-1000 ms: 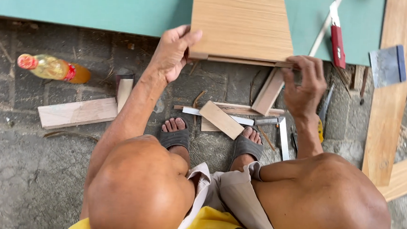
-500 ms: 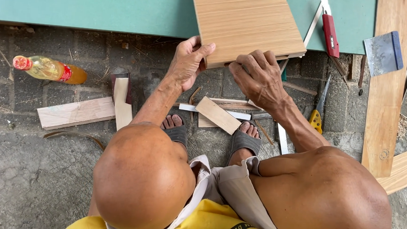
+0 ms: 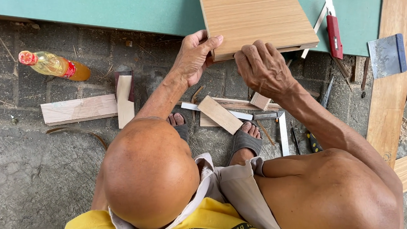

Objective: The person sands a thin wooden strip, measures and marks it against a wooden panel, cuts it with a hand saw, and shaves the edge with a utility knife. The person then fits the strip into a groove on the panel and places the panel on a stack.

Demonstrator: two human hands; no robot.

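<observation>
grey paved floor [image 3: 33, 180], green board [image 3: 102, 4], daylight

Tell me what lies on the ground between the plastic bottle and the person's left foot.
In the head view, between the bottle and the left foot lie a flat wood offcut and a narrow wood strip over a dark block.

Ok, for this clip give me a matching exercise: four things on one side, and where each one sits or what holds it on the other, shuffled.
Things:
1. wood-grain panel
2. plastic bottle
3. red utility knife
4. metal square

Places:
A. lying on its side on the paving, far left
B. on the ground by the sandalled feet
C. held at its near edge by the left hand and right hand
D. on the green board, right of the panel

Pairs: 1-C, 2-A, 3-D, 4-B
</observation>
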